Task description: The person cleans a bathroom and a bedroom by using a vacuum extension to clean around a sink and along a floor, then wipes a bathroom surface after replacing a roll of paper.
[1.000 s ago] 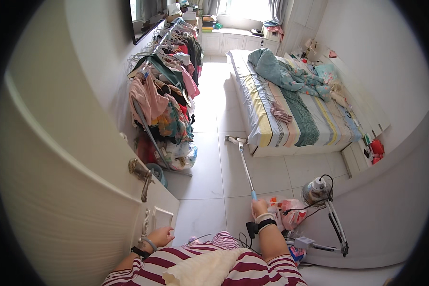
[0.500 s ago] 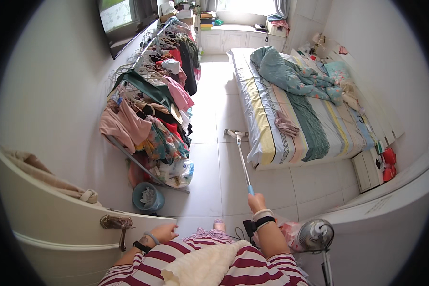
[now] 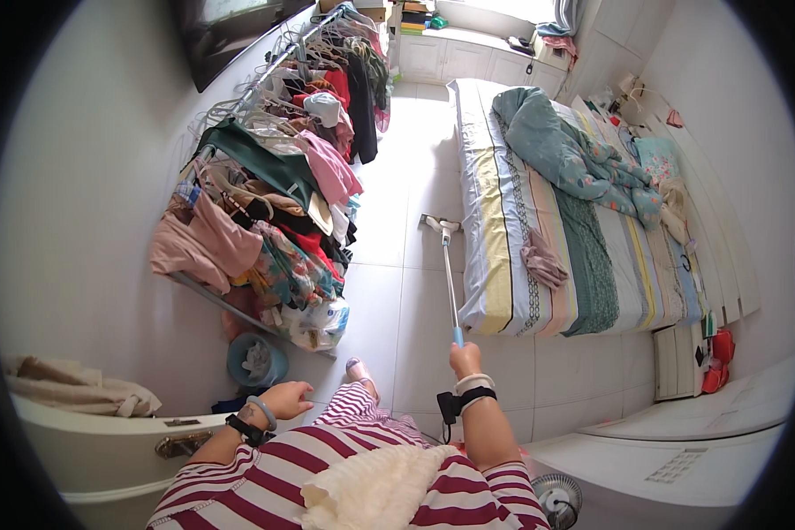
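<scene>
My right hand [image 3: 465, 359] is wrapped round the blue grip of a long mop [image 3: 450, 281] with a pale pole. The mop's flat head rests on the tiled floor beside the bed [image 3: 486, 291]. My left hand [image 3: 286, 399] hangs free with loosely bent fingers and holds nothing. It is near the blue waste bin [image 3: 274, 369], which has pale litter inside, and above the edge of the white door [image 3: 106, 433].
A rack of hanging clothes [image 3: 265, 221] lines the left wall under a dark screen [image 3: 238, 40]. A rumpled quilt [image 3: 574, 168] and a pink cloth [image 3: 544, 261] lie on the striped bed. Low on the right stands a small fan [image 3: 556, 499]; white cabinets [image 3: 464, 62] line the far end.
I have stepped forward into the room, and the door handle and fan have slid lower in view. The mop has shifted little in view, still in my right hand. My left hand stays free.
</scene>
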`<state>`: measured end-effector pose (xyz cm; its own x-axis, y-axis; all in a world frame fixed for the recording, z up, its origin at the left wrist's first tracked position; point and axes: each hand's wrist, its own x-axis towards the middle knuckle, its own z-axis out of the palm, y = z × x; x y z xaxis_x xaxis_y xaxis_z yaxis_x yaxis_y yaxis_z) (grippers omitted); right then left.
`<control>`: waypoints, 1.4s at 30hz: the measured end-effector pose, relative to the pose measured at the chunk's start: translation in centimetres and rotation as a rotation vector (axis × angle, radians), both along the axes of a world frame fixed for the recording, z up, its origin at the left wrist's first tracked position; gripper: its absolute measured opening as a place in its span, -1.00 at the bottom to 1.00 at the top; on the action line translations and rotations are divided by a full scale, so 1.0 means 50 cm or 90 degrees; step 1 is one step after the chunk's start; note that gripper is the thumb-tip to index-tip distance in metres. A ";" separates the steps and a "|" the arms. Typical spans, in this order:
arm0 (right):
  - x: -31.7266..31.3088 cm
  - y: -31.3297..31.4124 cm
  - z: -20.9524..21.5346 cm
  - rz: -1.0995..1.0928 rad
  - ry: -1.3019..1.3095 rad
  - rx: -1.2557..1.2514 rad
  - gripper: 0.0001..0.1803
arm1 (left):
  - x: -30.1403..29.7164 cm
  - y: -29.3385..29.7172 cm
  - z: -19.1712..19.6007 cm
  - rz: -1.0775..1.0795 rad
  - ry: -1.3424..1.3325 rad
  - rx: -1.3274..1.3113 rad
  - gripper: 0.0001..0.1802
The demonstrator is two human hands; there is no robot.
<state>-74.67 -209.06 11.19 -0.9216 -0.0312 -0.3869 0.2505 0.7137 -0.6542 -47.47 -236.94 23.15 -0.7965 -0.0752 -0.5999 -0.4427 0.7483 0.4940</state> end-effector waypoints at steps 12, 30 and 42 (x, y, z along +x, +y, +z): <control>-0.269 -0.156 -0.016 -0.015 -0.067 0.074 -0.59 | -0.298 -0.182 -0.053 -0.022 0.039 0.003 -0.56; -0.667 -0.314 -0.060 0.024 0.041 0.064 -0.65 | -0.630 -0.340 -0.106 -0.063 0.047 0.018 -0.56; -1.028 -0.507 -0.032 0.016 -0.073 0.020 -0.63 | -0.904 -0.412 0.016 0.145 0.038 0.063 -0.58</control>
